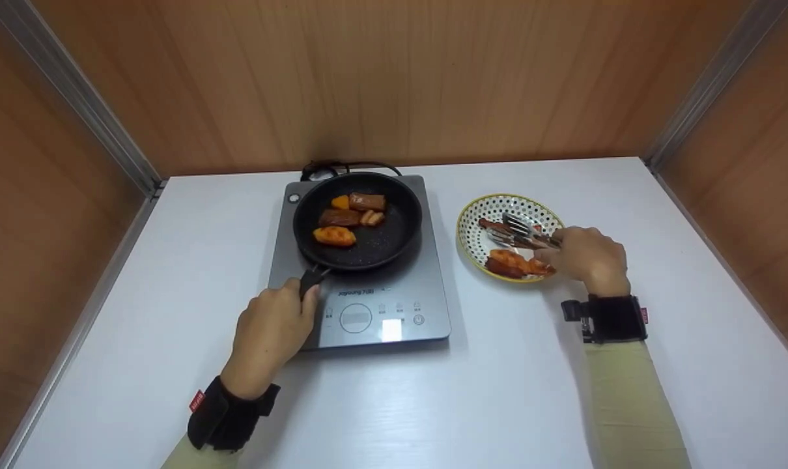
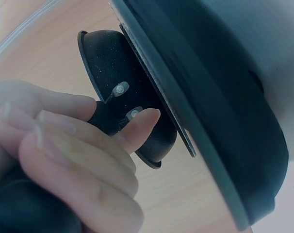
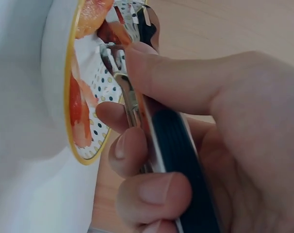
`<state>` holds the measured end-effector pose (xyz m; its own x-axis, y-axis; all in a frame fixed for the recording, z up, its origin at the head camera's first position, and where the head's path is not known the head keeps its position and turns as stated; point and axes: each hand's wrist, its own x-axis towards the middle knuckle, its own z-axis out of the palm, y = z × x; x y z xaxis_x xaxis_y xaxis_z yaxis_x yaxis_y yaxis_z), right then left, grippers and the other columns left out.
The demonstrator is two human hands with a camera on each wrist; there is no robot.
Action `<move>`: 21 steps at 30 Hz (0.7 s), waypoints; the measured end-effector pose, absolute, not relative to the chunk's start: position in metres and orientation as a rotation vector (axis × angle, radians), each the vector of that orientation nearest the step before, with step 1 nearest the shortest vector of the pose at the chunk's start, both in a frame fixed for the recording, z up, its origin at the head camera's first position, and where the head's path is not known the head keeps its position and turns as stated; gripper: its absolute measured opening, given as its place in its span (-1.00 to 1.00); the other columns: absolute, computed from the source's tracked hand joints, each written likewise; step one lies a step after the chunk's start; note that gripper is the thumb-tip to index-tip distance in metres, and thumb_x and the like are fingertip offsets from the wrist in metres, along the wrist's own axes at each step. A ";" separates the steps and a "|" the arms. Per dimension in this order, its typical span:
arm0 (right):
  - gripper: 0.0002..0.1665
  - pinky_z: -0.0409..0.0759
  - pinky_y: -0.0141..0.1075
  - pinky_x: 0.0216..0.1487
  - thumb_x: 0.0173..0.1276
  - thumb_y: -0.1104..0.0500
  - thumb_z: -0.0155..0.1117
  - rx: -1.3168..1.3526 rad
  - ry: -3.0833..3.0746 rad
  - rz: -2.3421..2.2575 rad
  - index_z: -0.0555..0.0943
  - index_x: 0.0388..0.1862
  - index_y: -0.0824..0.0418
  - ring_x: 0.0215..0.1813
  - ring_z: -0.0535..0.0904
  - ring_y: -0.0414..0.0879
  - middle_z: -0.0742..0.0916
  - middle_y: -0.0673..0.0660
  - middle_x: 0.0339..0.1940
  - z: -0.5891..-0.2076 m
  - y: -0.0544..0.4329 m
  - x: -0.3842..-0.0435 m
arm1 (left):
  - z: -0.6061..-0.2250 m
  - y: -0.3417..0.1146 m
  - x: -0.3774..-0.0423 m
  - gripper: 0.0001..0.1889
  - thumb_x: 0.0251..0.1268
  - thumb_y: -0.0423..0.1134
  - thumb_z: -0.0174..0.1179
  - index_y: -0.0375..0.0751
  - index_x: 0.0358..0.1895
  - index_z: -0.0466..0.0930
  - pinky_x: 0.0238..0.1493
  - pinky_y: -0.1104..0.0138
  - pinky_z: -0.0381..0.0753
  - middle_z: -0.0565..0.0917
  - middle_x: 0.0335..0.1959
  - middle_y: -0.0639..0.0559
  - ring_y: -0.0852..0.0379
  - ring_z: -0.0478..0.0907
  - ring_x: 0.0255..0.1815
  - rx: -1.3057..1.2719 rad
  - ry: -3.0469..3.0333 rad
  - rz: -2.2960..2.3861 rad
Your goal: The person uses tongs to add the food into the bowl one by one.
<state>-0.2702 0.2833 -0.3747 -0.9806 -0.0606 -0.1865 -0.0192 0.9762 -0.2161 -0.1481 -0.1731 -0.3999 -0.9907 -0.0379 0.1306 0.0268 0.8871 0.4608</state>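
white table point(image 1: 531, 391) carries a grey induction cooker point(image 1: 368, 306) at centre, dotted yellow-rimmed plate point(image 1: 467, 242) sitting just to its right.

Induction cooker point(image 1: 368, 306) is sitting mid-table point(image 1: 172, 260), w/ pan point(image 1: 394, 242) resting on its far half, handle point(image 1: 310, 280) pointing toward the person. Food pieces point(image 1: 350, 218) are lying inside pan, mostly left & far side. Cord point(image 1: 329, 168) is trailing behind cooker, by back wall. Plate point(image 1: 467, 228) is sitting just right of cooker, apart from it. More food pieces point(image 1: 514, 262) are lying in plate, near side. Tongs point(image 1: 521, 231) are reaching over plate from the right, tips above its middle. Left hand point(image 1: 270, 332) is gripping the handle at cooker's near-left corner; right hand point(image 1: 589, 257) is gripping the tongs at plate's right edge.
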 end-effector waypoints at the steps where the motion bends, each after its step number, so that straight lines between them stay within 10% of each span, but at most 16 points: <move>1: -0.16 0.50 0.12 -0.13 0.51 -0.26 0.29 -0.061 2.933 -0.317 0.51 0.48 0.33 -0.01 0.51 0.27 0.66 0.46 0.19 -0.375 0.283 -0.271 | -0.400 -0.173 -0.148 -0.64 0.65 -0.12 0.14 -0.33 -0.33 0.56 -0.66 0.26 0.31 0.51 -0.63 -0.07 0.04 0.44 -0.64 0.008 -2.918 -0.716; 21: -0.26 0.46 0.00 -0.30 0.53 -0.26 0.29 -0.116 2.998 -0.319 0.62 0.37 0.29 -0.17 0.51 0.19 0.71 0.35 -0.05 -0.381 0.288 -0.274 | -0.400 -0.174 -0.148 -0.64 0.65 -0.10 0.12 -0.33 -0.32 0.56 -0.65 0.24 0.30 0.50 -0.61 -0.08 0.02 0.44 -0.61 0.008 -2.928 -0.693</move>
